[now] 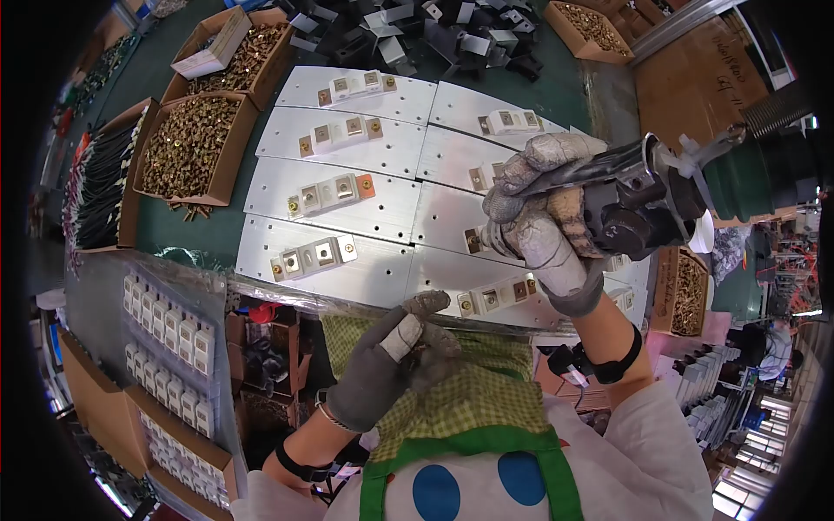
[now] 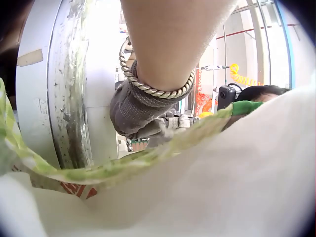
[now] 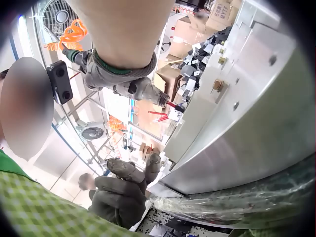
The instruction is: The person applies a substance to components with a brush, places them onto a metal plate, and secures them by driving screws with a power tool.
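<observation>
My right hand [image 1: 552, 230], in a grey glove with wrapped fingertips, grips a power screwdriver [image 1: 638, 204] over the right column of metal plates [image 1: 373, 213]. In the right wrist view, the red and dark driver tip [image 3: 174, 105] is at a white terminal block. White terminal blocks [image 1: 330, 195] with brass screws sit on the plates; one has an orange piece at its end. My left hand [image 1: 378, 369], gloved too, hovers by the table's front edge before the checked apron [image 1: 469, 404]. Its fingers are bent, and I cannot tell whether they hold anything.
Cardboard boxes of brass screws [image 1: 187, 148] stand at the left, beside a box of black cables [image 1: 104, 187]. Black and silver brackets [image 1: 417, 35] are piled at the back. Another screw box [image 1: 686, 295] is at right. White blocks [image 1: 169, 326] stand in rows at lower left.
</observation>
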### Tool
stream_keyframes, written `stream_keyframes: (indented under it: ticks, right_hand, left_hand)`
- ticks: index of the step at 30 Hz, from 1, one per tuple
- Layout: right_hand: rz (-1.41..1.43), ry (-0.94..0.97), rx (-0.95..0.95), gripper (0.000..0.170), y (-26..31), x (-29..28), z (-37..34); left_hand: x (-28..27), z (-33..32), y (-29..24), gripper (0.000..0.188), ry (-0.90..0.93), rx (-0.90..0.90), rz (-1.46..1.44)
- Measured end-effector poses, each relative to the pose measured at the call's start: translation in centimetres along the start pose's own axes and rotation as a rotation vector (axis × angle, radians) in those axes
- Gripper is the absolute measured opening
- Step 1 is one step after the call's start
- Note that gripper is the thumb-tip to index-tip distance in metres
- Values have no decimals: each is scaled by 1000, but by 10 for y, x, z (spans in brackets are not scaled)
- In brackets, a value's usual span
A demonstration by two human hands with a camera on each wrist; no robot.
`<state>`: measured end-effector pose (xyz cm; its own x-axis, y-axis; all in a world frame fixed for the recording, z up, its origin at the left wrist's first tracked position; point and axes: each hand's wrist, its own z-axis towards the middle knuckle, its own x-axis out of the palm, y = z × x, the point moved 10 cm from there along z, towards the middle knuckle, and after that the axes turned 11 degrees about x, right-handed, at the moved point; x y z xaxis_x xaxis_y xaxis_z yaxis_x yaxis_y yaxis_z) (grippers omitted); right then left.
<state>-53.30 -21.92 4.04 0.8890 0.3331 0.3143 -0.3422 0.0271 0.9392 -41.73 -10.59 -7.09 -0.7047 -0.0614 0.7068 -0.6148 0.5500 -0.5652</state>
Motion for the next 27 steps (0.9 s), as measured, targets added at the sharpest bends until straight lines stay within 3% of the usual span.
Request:
stream_keyframes:
  ticks: [3,5,8,11,14,21,24,27]
  right_hand:
    - [-216,-55,98,58,-2,1,-1]
    - [-239,-38,97,57,-2,-1,1]
    - [-75,98,-28,57,9,9,7]
    - [40,287,-137,59,59,52,-3]
    - [96,391,-137,58,77,68,-15]
    - [128,423,-117,58,66,63,-26]
    - [134,417,-121,57,64,58,-28]
    - [144,404,-121,58,64,53,-30]
  left_hand:
    - [-4,-5,-6,27,-71,4,19]
    - [-17,-1,-1,25,-17,29,67]
    - [-9,3,-4,23,15,71,-34]
    - [1,10,-4,23,19,80,-144]
    - [8,13,4,23,93,36,-266]
    - [31,15,5,24,253,43,-367]
    - [26,16,16,28,176,-26,-338]
    - [29,18,12,33,176,73,-221]
